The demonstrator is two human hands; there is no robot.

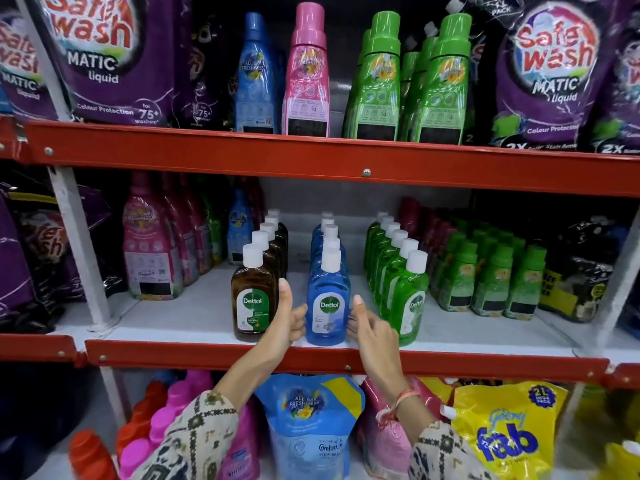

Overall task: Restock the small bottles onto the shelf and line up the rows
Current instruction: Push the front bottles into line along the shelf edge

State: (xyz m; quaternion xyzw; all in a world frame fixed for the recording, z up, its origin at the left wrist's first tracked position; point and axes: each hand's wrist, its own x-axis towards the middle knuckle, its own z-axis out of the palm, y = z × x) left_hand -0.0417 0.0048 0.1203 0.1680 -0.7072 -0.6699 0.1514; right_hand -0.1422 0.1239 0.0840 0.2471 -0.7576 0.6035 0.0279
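Note:
Three rows of small Dettol bottles run front to back on the middle shelf [194, 320]: brown on the left, blue in the middle, green on the right. The front blue bottle [327, 303] stands upright at the shelf's front edge. My left hand [289, 318] is against its left side, thumb up, fingers curled. My right hand [367, 323] is at its right side with fingers spread, touching or nearly touching it. The front brown bottle [254, 299] stands just left of my left hand. The front green bottle [408, 299] stands right of my right hand.
Red shelf rails [450, 363] run across the front. Pink fabric-softener bottles [150, 244] stand to the left, small green bottles [491, 275] to the right. Tall bottles and purple pouches fill the upper shelf. Pouches, among them a yellow one [502, 434], sit below.

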